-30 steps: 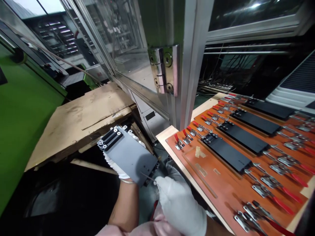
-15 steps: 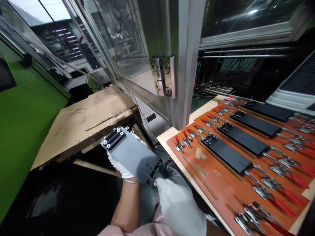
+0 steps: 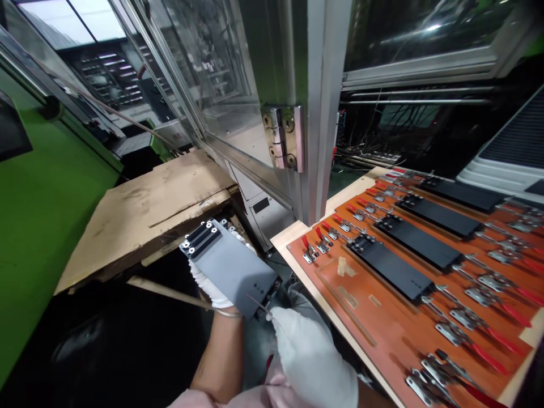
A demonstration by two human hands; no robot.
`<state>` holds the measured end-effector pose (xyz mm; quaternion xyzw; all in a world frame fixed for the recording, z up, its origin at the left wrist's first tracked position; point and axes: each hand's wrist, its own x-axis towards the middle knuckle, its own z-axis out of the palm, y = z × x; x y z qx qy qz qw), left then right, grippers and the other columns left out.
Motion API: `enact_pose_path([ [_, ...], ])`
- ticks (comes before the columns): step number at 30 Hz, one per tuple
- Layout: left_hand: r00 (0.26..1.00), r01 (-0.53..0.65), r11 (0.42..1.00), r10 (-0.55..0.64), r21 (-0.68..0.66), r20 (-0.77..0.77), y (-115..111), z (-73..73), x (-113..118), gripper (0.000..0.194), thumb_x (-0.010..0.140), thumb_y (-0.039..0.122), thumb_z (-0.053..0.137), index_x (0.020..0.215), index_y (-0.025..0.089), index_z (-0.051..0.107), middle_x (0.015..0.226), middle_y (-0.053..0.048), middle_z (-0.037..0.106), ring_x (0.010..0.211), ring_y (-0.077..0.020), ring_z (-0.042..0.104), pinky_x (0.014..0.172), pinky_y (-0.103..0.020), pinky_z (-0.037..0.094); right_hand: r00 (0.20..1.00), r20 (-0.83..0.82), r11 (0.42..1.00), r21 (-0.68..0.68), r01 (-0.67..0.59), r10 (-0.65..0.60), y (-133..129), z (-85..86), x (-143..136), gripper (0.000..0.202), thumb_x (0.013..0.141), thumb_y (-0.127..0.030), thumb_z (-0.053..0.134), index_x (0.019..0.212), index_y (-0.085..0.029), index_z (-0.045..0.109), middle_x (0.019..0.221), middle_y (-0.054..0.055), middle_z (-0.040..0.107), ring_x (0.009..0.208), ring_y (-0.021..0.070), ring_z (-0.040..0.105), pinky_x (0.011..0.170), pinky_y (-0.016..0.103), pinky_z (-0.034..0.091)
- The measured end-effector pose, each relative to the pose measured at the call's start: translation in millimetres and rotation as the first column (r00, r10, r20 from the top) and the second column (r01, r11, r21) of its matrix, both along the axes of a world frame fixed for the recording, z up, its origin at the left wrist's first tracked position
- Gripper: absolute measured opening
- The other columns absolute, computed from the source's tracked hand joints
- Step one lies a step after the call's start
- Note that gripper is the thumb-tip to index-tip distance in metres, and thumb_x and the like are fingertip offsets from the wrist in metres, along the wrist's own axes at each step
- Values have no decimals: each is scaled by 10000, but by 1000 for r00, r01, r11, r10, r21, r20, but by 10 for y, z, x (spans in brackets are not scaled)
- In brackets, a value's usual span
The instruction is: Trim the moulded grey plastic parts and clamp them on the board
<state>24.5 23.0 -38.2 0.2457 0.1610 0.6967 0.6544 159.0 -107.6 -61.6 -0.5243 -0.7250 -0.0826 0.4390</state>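
A flat grey rectangular panel [image 3: 233,263], with black fittings and pale round bushings at its far left end, rests in my gloved left hand [image 3: 209,288]. That hand supports it from beneath, its fingertips showing along the far edge. In a white glove, my right hand [image 3: 293,334] pinches a thin metal pick-like tool [image 3: 260,303]. The tool's tip lies over the near right part of the panel, close to a few small dark holes; whether it touches the surface I cannot tell.
To the right, an orange fixture board [image 3: 310,283] carries several dark panels [image 3: 391,266] held by red-handled toggle clamps [image 3: 471,343]. A cardboard-covered table [image 3: 144,198] stands left. Ahead is a metal-framed door post with a hinge [image 3: 284,137]; a green machine [image 3: 46,215] is far left.
The panel and my left hand have shifted very slightly to the right. The tool's tip has moved slightly up over the panel, and my right hand keeps its pinch.
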Motion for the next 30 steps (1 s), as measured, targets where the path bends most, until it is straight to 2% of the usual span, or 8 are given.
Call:
enact_pose_path([
  [3, 989, 81, 997, -82, 7, 120, 17, 26, 21, 584, 820, 702, 483, 1207, 290, 629, 1141, -68, 711, 987, -295, 664, 801, -465, 550, 996, -56, 991, -110, -78, 72, -16, 25, 57, 376, 979, -125, 366, 878, -219, 717, 692, 23, 709, 569, 172, 632, 589, 300, 460],
  [6, 964, 227, 969, -210, -98, 161, 19, 6, 5, 622, 833, 718, 462, 1212, 255, 634, 1099, -62, 740, 964, -269, 691, 859, -443, 551, 982, -129, 962, -219, -161, 135, 0, 46, 257, 325, 992, -202, 398, 1031, -270, 713, 829, 10, 746, 695, 175, 689, 662, 283, 523],
  [9, 915, 395, 909, -376, -135, 147, -17, -86, -38, 722, 819, 758, 442, 1260, 213, 614, 1198, -97, 717, 1132, -275, 649, 994, -456, 493, 957, -238, 927, -294, -234, 166, 84, 28, 552, 287, 997, -234, 439, 1152, -266, 678, 1004, 26, 748, 863, 164, 706, 769, 247, 547],
  [14, 781, 623, 775, -608, -105, 146, -114, -183, -46, 692, 853, 623, 464, 1337, 143, 578, 1366, -163, 611, 1303, -330, 529, 1145, -538, 304, 908, -294, 800, -442, -405, 298, 192, 71, 932, 305, 986, -219, 415, 1118, -250, 688, 907, 45, 663, 758, 152, 635, 688, 272, 522],
  [19, 726, 688, 697, -657, -202, 203, -147, -88, -6, 666, 832, 529, 497, 1304, 69, 592, 1336, -195, 624, 1257, -328, 570, 1151, -481, 304, 875, -147, 752, -458, -474, 462, 176, 205, 1016, 357, 903, -103, 433, 1053, -274, 709, 887, 28, 638, 718, 145, 589, 638, 269, 441],
  [22, 695, 719, 662, -689, -212, 205, -135, -73, -17, 683, 802, 524, 525, 1299, 60, 586, 1311, -198, 641, 1200, -312, 612, 1101, -438, 376, 857, -71, 780, -382, -496, 510, 189, 243, 950, 353, 861, -73, 460, 1014, -267, 713, 868, 15, 643, 671, 134, 564, 587, 266, 372],
  [25, 712, 701, 671, -675, -241, 191, -123, -105, -55, 666, 798, 528, 529, 1276, 69, 597, 1219, -182, 694, 1128, -295, 652, 1065, -427, 414, 862, 13, 806, -363, -468, 506, 205, 276, 867, 299, 824, -68, 478, 912, -244, 704, 819, 3, 619, 619, 126, 510, 537, 281, 289],
  [30, 745, 665, 690, -642, -286, 183, -140, -140, -95, 677, 806, 540, 501, 1269, 52, 584, 1149, -182, 709, 1047, -301, 680, 996, -424, 461, 830, -50, 743, -418, -523, 556, 207, 333, 823, 251, 809, -77, 481, 802, -228, 681, 806, -3, 579, 614, 110, 469, 535, 268, 286],
])
